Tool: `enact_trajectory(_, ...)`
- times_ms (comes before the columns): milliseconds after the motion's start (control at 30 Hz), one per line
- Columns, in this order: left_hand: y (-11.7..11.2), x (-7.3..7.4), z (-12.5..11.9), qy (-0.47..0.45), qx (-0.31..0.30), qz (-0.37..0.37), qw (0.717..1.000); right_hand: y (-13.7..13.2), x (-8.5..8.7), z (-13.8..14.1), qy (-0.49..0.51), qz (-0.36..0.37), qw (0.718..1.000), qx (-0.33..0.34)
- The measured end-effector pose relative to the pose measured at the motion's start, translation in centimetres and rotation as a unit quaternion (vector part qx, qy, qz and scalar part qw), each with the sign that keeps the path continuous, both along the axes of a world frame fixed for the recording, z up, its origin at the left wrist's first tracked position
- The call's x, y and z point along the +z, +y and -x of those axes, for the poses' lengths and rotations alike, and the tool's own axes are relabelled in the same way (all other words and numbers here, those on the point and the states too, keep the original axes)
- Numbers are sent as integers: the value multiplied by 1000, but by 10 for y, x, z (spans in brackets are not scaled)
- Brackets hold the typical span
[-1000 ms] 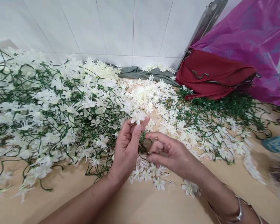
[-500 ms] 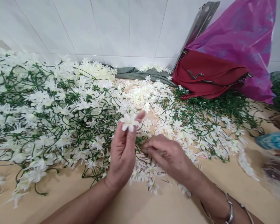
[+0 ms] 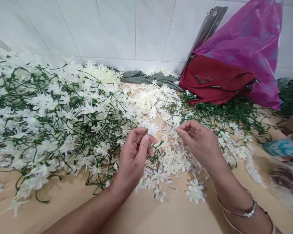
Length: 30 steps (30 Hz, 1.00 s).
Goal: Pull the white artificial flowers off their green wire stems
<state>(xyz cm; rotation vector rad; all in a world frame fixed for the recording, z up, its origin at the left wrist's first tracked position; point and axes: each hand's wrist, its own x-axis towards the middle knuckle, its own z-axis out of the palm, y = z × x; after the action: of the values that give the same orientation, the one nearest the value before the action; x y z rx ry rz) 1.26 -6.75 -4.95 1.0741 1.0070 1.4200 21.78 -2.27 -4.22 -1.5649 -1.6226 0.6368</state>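
My left hand [image 3: 136, 152] is closed, thumb against fingers, on a white artificial flower [image 3: 152, 129] with a green stem [image 3: 158, 145] that shows beside the fingers. The blossom is a little blurred above the thumb tip. To its right, my right hand [image 3: 197, 139] is held in a pinch over the scattered blossoms. Whatever lies between its fingertips, if anything, is too small to make out. Beneath both hands lie loose white flower heads [image 3: 169, 165] and thin white stamen-like sticks. A small cluster of blossoms [image 3: 195, 191] rests near the front.
A big heap of white flowers on green stems [image 3: 63, 117] fills the left. Green stems [image 3: 224, 112] lie at right under a red bag [image 3: 217, 78], with a purple plastic bag [image 3: 254, 48] behind. A green cloth [image 3: 146, 77] lies along the tiled wall.
My right hand has moved right and up, away from my left hand. My left hand has turned and lowered slightly, with the flower now tilted away at its fingertips.
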Motion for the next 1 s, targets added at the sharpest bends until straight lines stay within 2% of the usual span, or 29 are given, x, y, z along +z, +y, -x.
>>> enact_trajectory(100,3,-5,1,-7,-8,26,1000,0,-3,8,103,47,991,66)
enact_trajectory(200,6,-6,2,-30,-12,35,999,4,-7,4,151,71,981,98)
enact_trajectory(400,9,-8,1,-56,-2,17,998,6,-11,1,190,50,980,39)
enact_trajectory(533,8,-10,2,-53,-11,12,998,5,-13,4,151,-16,988,30)
enact_trajectory(667,7,-9,3,-10,-21,18,1000,8,-21,2,17,-15,998,63)
enact_trajectory(733,6,-7,3,-2,-23,30,999,11,-23,3,-86,-51,990,103)
enact_trajectory(833,3,-4,4,14,-33,46,998,16,-23,6,-205,-90,963,149)
enact_trajectory(900,1,-2,5,37,-39,52,997,17,-22,7,-216,-90,960,155)
enact_trajectory(1000,0,-1,6,63,-29,39,997,15,-20,9,-104,-95,984,113)
